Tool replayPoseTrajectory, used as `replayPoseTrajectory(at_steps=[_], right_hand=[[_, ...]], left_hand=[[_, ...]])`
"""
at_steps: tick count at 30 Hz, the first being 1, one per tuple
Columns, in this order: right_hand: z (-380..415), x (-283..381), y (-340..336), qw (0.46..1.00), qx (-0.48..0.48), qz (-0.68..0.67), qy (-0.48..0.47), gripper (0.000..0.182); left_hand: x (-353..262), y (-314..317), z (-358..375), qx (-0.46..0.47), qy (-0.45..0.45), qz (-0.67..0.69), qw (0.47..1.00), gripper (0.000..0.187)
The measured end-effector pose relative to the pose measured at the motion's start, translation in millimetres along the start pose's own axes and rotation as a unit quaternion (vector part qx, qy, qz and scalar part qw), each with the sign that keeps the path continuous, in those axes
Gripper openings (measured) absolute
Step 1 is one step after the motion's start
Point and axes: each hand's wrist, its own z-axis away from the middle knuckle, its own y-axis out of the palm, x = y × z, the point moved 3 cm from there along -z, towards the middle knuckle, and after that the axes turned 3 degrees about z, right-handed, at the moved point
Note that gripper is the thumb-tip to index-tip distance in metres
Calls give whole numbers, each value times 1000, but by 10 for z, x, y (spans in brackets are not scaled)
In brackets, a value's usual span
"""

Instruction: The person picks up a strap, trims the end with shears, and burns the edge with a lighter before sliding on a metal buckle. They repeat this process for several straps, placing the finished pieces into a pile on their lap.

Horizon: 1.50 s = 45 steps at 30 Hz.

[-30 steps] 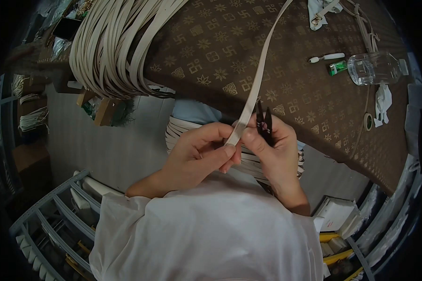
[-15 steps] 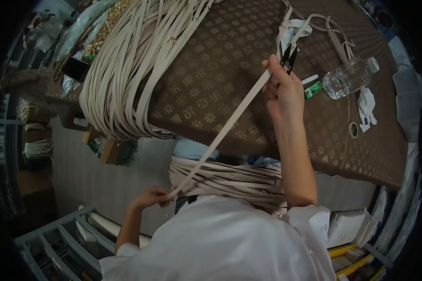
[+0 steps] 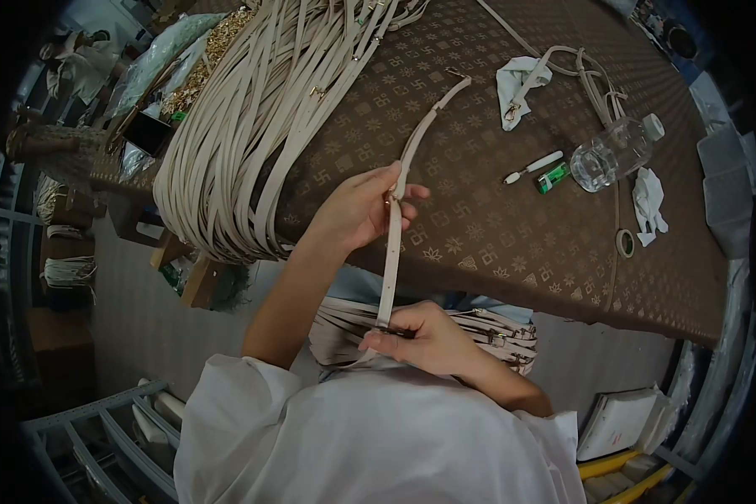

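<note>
A long beige strap (image 3: 390, 267) with small holes and metal fittings runs between my two hands. My left hand (image 3: 363, 208) is closed around its upper part, over the table's front edge, beside a small metal fitting. Beyond that hand the strap's far end bends up over the brown cloth. Near my lap, my right hand (image 3: 428, 338) pinches the lower part of the strap; a dark, narrow object shows between its fingers, mostly hidden. Under and beside the right hand lies a bundle of beige straps (image 3: 504, 334) with buckles across my lap.
A thick heap of beige straps (image 3: 235, 151) hangs over the table's left edge. On the brown patterned cloth (image 3: 479, 227) lie a clear bottle (image 3: 611, 155), a green lighter-like item (image 3: 553, 177), a white-handled brush (image 3: 533, 166), a tape roll (image 3: 625, 244) and crumpled tissues (image 3: 648, 206).
My left hand has come up from the lower left to the table edge. My right hand has dropped from the table to my lap. The black scissors no longer show clearly.
</note>
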Motion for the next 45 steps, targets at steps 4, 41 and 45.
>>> replayPoseTrajectory(at_steps=[4,41,45], right_hand=[[103,-100,-383,964,-266,-28,1,29],[140,107,-348,919,-272,-272,-87,24],[153,83,-370,931,-281,-212,-90,22]], left_hand=[[22,97,256,84,-59,93,990,30],[371,472,1024,54,40,-197,978,18],[372,469,1007,72,40,-214,973,17]])
